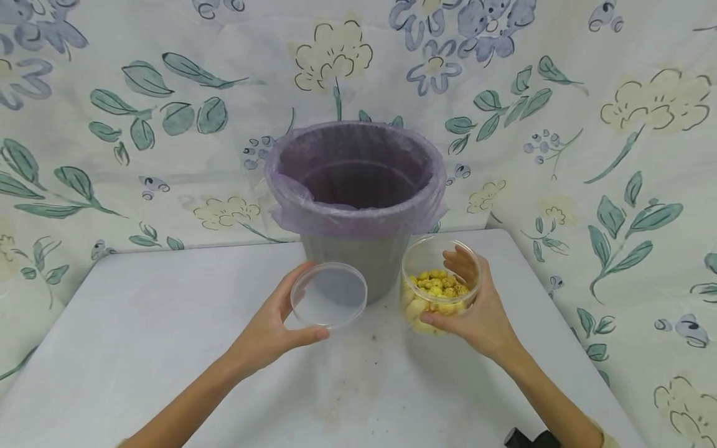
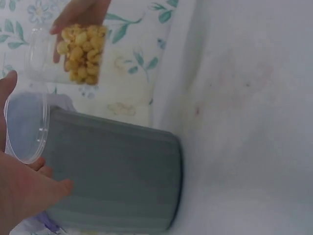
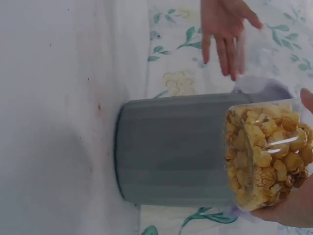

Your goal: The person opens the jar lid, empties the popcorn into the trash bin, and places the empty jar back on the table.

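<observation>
In the head view my left hand (image 1: 269, 323) holds a round clear plastic lid (image 1: 329, 295) by its rim, between thumb and fingers. My right hand (image 1: 484, 314) grips a clear plastic jar (image 1: 411, 261) from its right side, thumb in front. Yellow popcorn (image 1: 439, 285) fills the lower part of the jar, whose top is uncovered. Both hands are raised above the table, lid and jar apart. The right wrist view shows caramel-coloured popcorn (image 3: 274, 152) through the jar's wall. From the left wrist, the lid (image 2: 27, 125) appears beside the thumb and fingers.
Behind the hands stands a grey bin (image 1: 358, 255) lined with a purple bag (image 1: 280, 180). The white table (image 1: 168, 323) has small crumbs and brownish smudges in front of the bin. Floral cloth (image 1: 168, 124) hangs behind. A black object (image 1: 518, 438) shows by the right forearm.
</observation>
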The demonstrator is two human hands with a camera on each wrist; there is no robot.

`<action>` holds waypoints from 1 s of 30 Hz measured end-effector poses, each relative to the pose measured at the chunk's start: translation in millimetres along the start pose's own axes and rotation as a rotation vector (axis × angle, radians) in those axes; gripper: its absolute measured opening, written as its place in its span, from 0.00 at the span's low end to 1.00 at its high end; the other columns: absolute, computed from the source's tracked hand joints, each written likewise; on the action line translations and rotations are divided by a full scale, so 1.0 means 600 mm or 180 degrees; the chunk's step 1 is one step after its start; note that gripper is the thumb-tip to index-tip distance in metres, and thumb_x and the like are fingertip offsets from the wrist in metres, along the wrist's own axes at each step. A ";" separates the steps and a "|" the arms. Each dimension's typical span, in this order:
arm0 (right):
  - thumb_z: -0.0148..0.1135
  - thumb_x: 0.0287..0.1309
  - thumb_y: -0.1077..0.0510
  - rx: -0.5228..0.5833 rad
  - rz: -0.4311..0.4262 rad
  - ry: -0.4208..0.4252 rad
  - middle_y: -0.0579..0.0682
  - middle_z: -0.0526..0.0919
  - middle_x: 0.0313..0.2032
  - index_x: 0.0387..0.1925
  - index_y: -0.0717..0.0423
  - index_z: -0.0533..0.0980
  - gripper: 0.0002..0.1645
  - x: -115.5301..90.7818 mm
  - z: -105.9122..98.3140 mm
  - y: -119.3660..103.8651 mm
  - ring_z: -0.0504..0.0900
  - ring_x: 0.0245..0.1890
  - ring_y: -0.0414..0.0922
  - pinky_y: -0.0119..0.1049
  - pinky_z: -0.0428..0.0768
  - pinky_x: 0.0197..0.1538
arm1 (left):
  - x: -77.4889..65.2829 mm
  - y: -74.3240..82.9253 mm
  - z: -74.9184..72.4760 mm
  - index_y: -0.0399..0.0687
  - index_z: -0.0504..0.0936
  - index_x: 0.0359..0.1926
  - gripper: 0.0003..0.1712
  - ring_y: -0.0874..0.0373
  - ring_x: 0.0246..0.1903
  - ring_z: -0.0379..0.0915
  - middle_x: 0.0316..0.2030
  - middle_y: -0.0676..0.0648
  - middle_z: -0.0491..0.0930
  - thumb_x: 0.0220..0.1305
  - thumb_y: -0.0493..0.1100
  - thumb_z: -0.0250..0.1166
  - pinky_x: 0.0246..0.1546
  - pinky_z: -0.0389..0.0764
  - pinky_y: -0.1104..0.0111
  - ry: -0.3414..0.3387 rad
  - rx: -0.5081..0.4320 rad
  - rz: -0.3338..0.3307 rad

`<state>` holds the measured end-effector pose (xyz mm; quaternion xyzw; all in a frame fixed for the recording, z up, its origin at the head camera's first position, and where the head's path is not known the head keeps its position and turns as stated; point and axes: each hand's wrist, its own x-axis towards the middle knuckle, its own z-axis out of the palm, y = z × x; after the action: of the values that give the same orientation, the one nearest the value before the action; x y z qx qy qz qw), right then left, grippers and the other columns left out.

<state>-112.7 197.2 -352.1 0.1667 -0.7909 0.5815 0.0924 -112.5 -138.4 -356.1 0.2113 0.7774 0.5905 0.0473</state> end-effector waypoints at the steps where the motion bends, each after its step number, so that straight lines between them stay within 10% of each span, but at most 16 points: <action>1: 0.80 0.40 0.69 -0.0011 0.0004 0.0012 0.54 0.66 0.68 0.73 0.56 0.53 0.62 0.001 -0.002 -0.001 0.65 0.69 0.52 0.50 0.64 0.68 | -0.004 -0.005 -0.002 0.49 0.52 0.78 0.57 0.42 0.73 0.49 0.74 0.45 0.56 0.54 0.42 0.77 0.65 0.54 0.36 0.0022 0.0123 -0.0049; 8: 0.80 0.39 0.71 -0.0049 -0.0068 0.0108 0.54 0.67 0.67 0.73 0.54 0.54 0.62 0.008 -0.017 -0.005 0.65 0.68 0.55 0.28 0.66 0.64 | -0.029 -0.037 -0.017 0.53 0.53 0.77 0.57 0.32 0.67 0.58 0.72 0.41 0.59 0.53 0.49 0.78 0.52 0.73 0.39 0.0166 0.0700 -0.0473; 30: 0.78 0.36 0.76 -0.0243 -0.0359 0.0314 0.50 0.65 0.67 0.73 0.51 0.52 0.66 0.040 -0.072 -0.035 0.62 0.70 0.52 0.36 0.61 0.70 | -0.091 -0.125 -0.077 0.41 0.50 0.77 0.64 0.30 0.69 0.54 0.73 0.33 0.54 0.51 0.61 0.77 0.60 0.63 0.35 0.0093 0.1694 -0.0965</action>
<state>-129.5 229.0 -311.6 0.1784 -0.7964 0.5523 0.1701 -98.6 -217.0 -422.1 0.0895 0.9280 0.3553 0.0667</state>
